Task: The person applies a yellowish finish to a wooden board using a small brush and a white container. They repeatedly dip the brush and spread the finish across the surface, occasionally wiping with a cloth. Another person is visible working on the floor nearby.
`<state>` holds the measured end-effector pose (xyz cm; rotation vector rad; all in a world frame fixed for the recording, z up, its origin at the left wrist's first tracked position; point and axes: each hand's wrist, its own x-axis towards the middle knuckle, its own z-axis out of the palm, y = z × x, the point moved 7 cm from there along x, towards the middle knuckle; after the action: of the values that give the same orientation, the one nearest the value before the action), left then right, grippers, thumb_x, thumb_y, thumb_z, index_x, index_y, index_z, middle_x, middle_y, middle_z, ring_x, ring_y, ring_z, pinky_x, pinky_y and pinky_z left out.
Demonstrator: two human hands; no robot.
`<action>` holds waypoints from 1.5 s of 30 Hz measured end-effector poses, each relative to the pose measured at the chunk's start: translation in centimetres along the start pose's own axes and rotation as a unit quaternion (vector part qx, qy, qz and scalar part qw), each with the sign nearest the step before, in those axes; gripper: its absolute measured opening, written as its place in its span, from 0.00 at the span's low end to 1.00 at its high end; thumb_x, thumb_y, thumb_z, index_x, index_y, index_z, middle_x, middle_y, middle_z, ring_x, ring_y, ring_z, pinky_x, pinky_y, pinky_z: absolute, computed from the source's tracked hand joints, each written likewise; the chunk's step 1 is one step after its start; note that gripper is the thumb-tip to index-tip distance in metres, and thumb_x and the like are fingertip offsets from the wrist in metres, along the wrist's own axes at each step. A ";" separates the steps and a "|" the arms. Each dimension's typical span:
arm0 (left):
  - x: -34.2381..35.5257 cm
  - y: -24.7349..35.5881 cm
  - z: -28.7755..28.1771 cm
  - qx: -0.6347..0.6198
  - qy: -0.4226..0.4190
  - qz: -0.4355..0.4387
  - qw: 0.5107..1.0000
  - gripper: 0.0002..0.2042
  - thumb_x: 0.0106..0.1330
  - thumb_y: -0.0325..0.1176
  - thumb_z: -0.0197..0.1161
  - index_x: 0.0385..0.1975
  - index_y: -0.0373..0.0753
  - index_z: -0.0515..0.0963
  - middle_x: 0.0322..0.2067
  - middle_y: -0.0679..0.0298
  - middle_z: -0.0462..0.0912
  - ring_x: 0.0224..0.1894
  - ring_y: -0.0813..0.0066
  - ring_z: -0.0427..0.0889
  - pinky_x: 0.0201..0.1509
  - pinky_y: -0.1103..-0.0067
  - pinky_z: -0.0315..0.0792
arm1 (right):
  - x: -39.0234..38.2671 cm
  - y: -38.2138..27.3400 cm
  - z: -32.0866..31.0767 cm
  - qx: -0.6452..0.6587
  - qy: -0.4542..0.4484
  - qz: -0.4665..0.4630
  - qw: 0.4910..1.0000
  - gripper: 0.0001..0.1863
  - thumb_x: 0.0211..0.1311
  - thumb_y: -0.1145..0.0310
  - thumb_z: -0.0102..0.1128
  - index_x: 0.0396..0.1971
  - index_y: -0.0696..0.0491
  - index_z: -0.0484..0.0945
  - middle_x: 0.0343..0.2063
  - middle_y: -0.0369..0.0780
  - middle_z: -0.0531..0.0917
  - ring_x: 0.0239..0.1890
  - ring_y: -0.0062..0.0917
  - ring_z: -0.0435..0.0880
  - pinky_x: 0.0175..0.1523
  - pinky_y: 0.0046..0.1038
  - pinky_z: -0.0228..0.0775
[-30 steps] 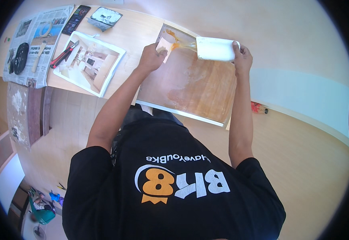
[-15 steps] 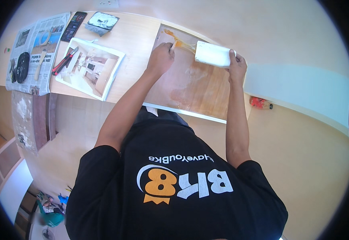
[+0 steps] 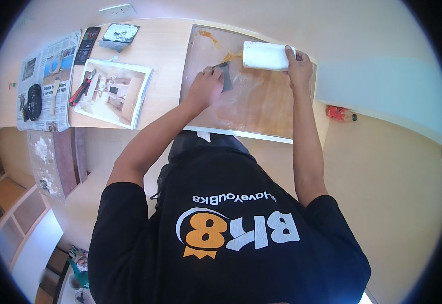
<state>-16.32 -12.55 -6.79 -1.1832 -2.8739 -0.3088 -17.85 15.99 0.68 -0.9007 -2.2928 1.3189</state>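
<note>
My left hand (image 3: 206,86) is closed on a flat grey scraper (image 3: 226,79), its blade tilted over the wood-toned panel (image 3: 261,106). Part of the scraper is hidden by my fingers. Just beyond it, an orange-yellow paste (image 3: 232,56) lies smeared on the panel, with another streak (image 3: 208,36) nearer the far left corner. At the panel's far right, my right hand (image 3: 299,68) grips the end of a white rectangular slab (image 3: 265,55), fingers at its right edge. Pale, cloudy smears mark the panel's middle.
Left of the panel lie a magazine (image 3: 114,93) with a red-and-black utility knife (image 3: 83,88) on it, a phone (image 3: 86,45), and a paste-smeared block (image 3: 119,35). Newspaper (image 3: 48,76) covers the far left. A red-wrapped bottle (image 3: 341,113) sits right of the panel.
My left hand has turned and come slightly nearer to me, and the scraper's grey face now shows. The orange paste near it looks less spread out. The white slab stays in my right hand.
</note>
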 end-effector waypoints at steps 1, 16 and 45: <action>-1.1 0.2 0.1 -0.006 0.005 0.007 1.000 0.16 0.65 0.30 0.56 0.51 0.32 0.77 0.43 0.56 0.77 0.48 0.54 0.79 0.45 0.65 0.79 | 0.2 0.0 -0.1 0.005 0.000 0.000 1.000 0.29 0.58 0.51 0.74 0.44 0.64 0.82 0.35 0.44 0.86 0.32 0.25 0.87 0.28 0.28 0.83; -1.2 -7.0 -3.4 -0.426 0.152 -0.234 0.861 0.15 0.65 0.33 0.65 0.46 0.28 0.79 0.37 0.47 0.86 0.36 0.55 0.87 0.41 0.68 0.79 | 1.6 2.8 -1.3 0.045 -0.073 0.064 0.994 0.30 0.61 0.51 0.73 0.50 0.63 0.80 0.39 0.42 0.85 0.35 0.24 0.86 0.31 0.26 0.81; -8.1 -2.9 -1.4 -0.364 0.022 -0.278 0.889 0.16 0.61 0.30 0.62 0.47 0.30 0.81 0.41 0.40 0.83 0.44 0.40 0.83 0.49 0.61 0.76 | 2.8 -10.2 -10.8 0.144 -0.068 -0.049 0.986 0.25 0.65 0.50 0.70 0.47 0.57 0.82 0.34 0.37 0.86 0.32 0.19 0.85 0.30 0.23 0.78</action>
<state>-12.62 -20.45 -6.68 -0.2831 -3.0580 -1.4949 -17.34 21.09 14.85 -0.6120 -2.1360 1.6565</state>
